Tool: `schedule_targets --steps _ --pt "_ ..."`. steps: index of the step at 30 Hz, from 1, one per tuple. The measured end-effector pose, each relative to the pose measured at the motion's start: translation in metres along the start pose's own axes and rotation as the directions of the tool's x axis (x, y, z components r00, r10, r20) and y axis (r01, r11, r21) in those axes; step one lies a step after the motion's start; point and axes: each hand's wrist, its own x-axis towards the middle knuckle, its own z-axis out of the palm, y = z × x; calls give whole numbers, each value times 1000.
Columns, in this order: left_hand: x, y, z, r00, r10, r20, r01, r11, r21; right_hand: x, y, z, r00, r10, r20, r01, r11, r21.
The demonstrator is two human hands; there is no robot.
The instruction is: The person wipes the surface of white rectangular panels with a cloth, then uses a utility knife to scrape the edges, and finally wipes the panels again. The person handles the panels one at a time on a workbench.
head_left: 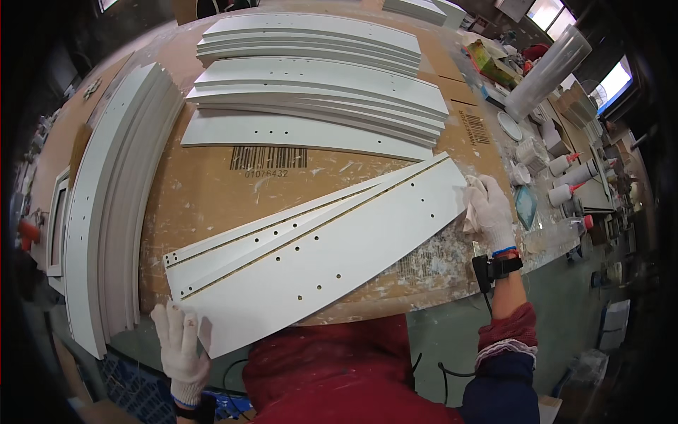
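Note:
A long white panel with drilled holes and a groove along its far edge lies at a slant in front of me. It partly covers a second grooved white panel. My left hand, in a white knitted glove, is at the near panel's left end, fingers stretched out and apart. At the right end is my gloved right hand, its fingers closed around a crumpled pale cloth against the panel's edge. Part of the cloth is hidden by the hand.
Stacked white panels lie at the back of the cardboard-covered table. More panels stand on edge at the left. Glue bottles, a clear bottle with a red cap and a clear roll are on the right.

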Motion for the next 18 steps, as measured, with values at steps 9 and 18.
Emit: schedule_targets --steps 9,18 --pt "32 15 8 926 370 -70 -375 923 -87 -4 4 -5 1000 3 10 -5 988 153" --pt "-88 8 -16 849 -435 301 525 757 -388 -12 -23 -17 985 -114 -132 168 826 538"
